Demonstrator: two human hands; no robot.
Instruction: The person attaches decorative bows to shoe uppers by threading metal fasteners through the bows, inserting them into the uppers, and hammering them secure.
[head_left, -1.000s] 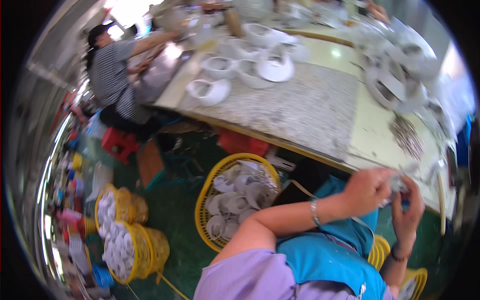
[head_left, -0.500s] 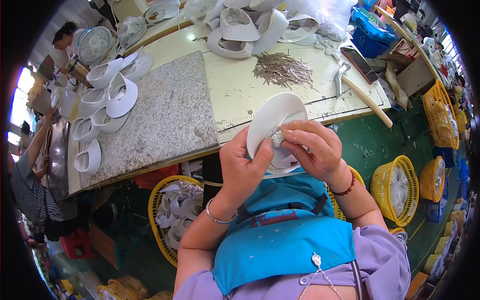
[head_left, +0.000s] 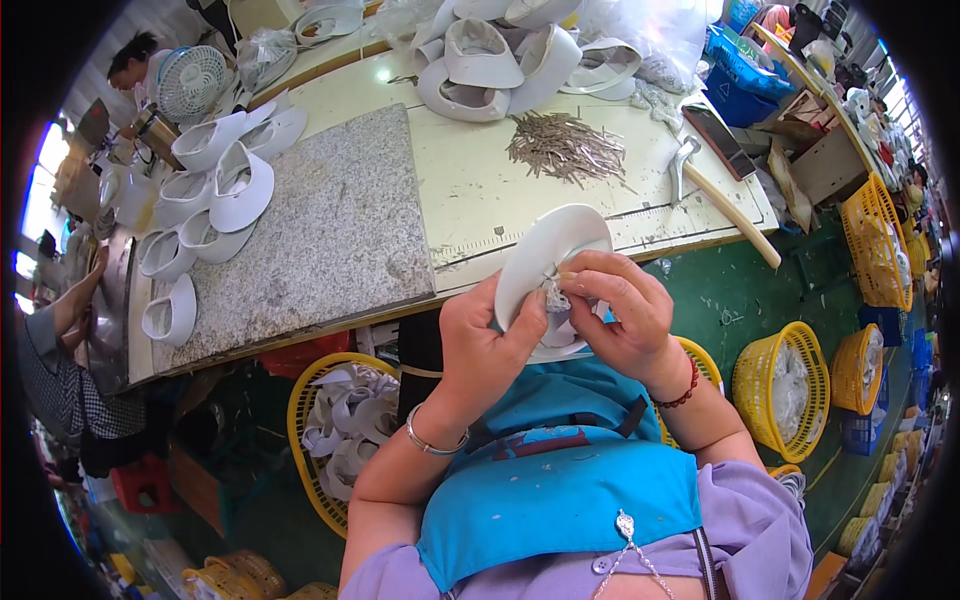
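Observation:
A white visor-shaped piece (head_left: 532, 248), with a broad smooth curved flap, is held up in front of the table's near edge. My left hand (head_left: 488, 325) is closed around its left side, the thumb pressing near the inner edge. On the other side, the fingers of my right hand (head_left: 630, 312) are bent and pinch at a small crumpled whitish bit (head_left: 556, 297) in the piece's inner fold. Whether that bit belongs to the piece or is separate, I cannot tell. Part of the piece's lower right side is hidden behind my right fingers.
On the table lie a grey stone slab (head_left: 330, 215), a heap of thin metal-like strips (head_left: 568, 148) and a wooden-handled hammer (head_left: 728, 208). Similar white pieces (head_left: 482, 55) are piled behind, others (head_left: 240, 188) at left. Yellow baskets (head_left: 783, 385) stand below. A co-worker's arm (head_left: 80, 295) is far left.
Both hands and the white piece have dropped slightly in the picture. My right fingers have shifted a little at the inner fold; the left grip stays the same.

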